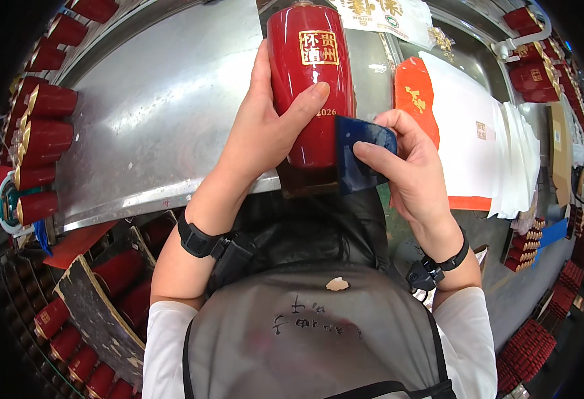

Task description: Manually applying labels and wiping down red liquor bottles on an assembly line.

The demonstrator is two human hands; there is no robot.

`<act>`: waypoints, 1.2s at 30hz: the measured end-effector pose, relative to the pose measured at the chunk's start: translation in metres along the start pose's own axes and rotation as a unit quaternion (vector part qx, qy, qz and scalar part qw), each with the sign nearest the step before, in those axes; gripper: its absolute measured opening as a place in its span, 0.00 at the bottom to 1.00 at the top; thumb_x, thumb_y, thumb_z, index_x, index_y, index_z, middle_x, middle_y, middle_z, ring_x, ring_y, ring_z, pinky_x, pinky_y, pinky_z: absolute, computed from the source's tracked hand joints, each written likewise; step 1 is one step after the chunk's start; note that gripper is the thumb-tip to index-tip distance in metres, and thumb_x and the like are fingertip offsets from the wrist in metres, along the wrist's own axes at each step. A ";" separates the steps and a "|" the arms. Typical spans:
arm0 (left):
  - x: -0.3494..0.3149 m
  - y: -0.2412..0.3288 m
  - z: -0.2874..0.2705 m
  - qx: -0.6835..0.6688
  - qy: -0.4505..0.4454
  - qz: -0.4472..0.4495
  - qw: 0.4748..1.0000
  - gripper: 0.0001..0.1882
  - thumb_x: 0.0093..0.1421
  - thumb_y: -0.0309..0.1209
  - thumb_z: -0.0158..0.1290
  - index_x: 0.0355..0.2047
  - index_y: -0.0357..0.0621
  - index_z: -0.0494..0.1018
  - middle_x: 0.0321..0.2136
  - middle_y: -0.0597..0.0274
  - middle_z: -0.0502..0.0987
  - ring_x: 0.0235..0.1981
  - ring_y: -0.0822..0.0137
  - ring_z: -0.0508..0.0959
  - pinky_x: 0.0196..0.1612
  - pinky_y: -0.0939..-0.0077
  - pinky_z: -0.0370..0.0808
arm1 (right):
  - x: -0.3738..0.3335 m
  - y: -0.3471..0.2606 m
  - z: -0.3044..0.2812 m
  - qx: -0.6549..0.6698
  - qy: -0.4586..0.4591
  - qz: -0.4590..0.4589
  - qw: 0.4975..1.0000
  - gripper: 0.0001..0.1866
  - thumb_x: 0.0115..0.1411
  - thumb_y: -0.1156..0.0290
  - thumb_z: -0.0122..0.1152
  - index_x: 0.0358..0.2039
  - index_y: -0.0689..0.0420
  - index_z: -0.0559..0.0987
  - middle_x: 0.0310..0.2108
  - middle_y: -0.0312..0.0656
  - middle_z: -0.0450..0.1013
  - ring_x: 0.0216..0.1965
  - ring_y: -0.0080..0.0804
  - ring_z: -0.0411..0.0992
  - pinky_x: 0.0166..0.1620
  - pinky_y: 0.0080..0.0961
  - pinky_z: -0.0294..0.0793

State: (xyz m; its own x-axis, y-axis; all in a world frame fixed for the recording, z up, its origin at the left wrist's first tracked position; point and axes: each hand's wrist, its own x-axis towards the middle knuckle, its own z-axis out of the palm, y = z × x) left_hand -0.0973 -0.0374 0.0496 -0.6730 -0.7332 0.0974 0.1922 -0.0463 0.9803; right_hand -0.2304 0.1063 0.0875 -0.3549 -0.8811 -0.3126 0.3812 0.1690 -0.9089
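One head-worn fisheye view looks steeply down from above, close over the person's apron point(305, 332) and forearms. It faces the metal table point(159, 120) beyond; edges bend toward the dark rim.

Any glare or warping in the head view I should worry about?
Head view: bright glare streaks on the metal table and a highlight on the red bottle; fisheye bends the table edges toward the rim, corners are black; left hand, right hand and blue scraper look sharp.
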 end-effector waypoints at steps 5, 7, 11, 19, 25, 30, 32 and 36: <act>0.001 -0.001 0.000 0.016 -0.006 0.017 1.000 0.38 0.62 0.34 0.58 0.64 0.37 0.49 0.51 0.52 0.72 0.50 0.67 0.74 0.52 0.71 0.75 | 0.001 0.004 0.002 -0.016 0.006 0.001 1.000 0.14 0.56 0.79 0.66 0.39 0.59 0.70 0.29 0.34 0.76 0.30 0.15 0.74 0.33 0.11 0.73; 0.001 -0.002 -0.001 0.015 -0.008 0.024 1.000 0.38 0.62 0.34 0.58 0.64 0.37 0.49 0.51 0.52 0.72 0.50 0.66 0.74 0.51 0.71 0.75 | 0.002 0.004 0.002 -0.024 0.007 -0.001 1.000 0.14 0.56 0.79 0.67 0.39 0.59 0.70 0.29 0.33 0.76 0.29 0.15 0.74 0.32 0.11 0.72; 0.001 -0.002 -0.002 0.013 -0.012 0.026 1.000 0.38 0.62 0.35 0.58 0.64 0.38 0.49 0.51 0.52 0.71 0.51 0.66 0.74 0.51 0.70 0.75 | 0.004 0.004 0.003 -0.047 0.010 -0.006 0.999 0.14 0.55 0.78 0.67 0.38 0.59 0.71 0.27 0.32 0.75 0.28 0.13 0.73 0.31 0.10 0.71; 0.000 -0.003 0.000 0.015 -0.006 0.025 1.000 0.39 0.62 0.36 0.58 0.65 0.38 0.47 0.52 0.51 0.70 0.51 0.65 0.74 0.52 0.69 0.75 | 0.005 0.006 0.001 -0.035 0.007 -0.010 0.999 0.14 0.55 0.78 0.67 0.37 0.58 0.70 0.27 0.32 0.74 0.27 0.13 0.72 0.31 0.10 0.71; 0.003 -0.004 0.000 0.017 -0.005 0.026 1.000 0.41 0.61 0.36 0.58 0.65 0.36 0.46 0.52 0.51 0.71 0.51 0.65 0.74 0.53 0.70 0.74 | 0.006 0.005 0.001 -0.037 0.007 -0.011 0.999 0.13 0.55 0.78 0.67 0.37 0.58 0.71 0.28 0.32 0.74 0.28 0.13 0.72 0.31 0.11 0.71; 0.001 -0.001 -0.004 0.062 0.006 0.021 0.998 0.46 0.59 0.33 0.60 0.67 0.34 0.41 0.54 0.49 0.68 0.53 0.63 0.72 0.56 0.69 0.71 | 0.009 -0.011 -0.006 -0.016 -0.006 -0.008 1.000 0.10 0.59 0.76 0.64 0.39 0.58 0.73 0.31 0.30 0.74 0.30 0.13 0.72 0.34 0.11 0.70; -0.001 -0.002 -0.003 0.067 -0.001 0.022 0.997 0.49 0.58 0.34 0.61 0.68 0.34 0.39 0.55 0.48 0.67 0.54 0.63 0.72 0.56 0.68 0.71 | 0.027 -0.018 -0.019 -0.049 -0.001 -0.062 0.997 0.08 0.65 0.67 0.59 0.39 0.57 0.75 0.29 0.29 0.72 0.30 0.11 0.69 0.33 0.10 0.68; -0.004 -0.002 -0.006 0.076 -0.011 0.012 0.997 0.56 0.55 0.35 0.64 0.68 0.33 0.33 0.57 0.46 0.66 0.56 0.61 0.71 0.58 0.67 0.70 | 0.066 -0.037 -0.024 -0.120 -0.013 -0.053 0.991 0.15 0.67 0.59 0.55 0.42 0.59 0.75 0.26 0.28 0.69 0.27 0.11 0.65 0.31 0.10 0.64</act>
State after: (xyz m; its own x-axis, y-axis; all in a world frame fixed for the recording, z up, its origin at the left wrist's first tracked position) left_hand -0.0907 -0.0380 0.0463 -0.6857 -0.7173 0.1235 0.0998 0.0754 0.9921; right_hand -0.2885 0.0528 0.0942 -0.3597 -0.9099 -0.2066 0.1281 0.1712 -0.9769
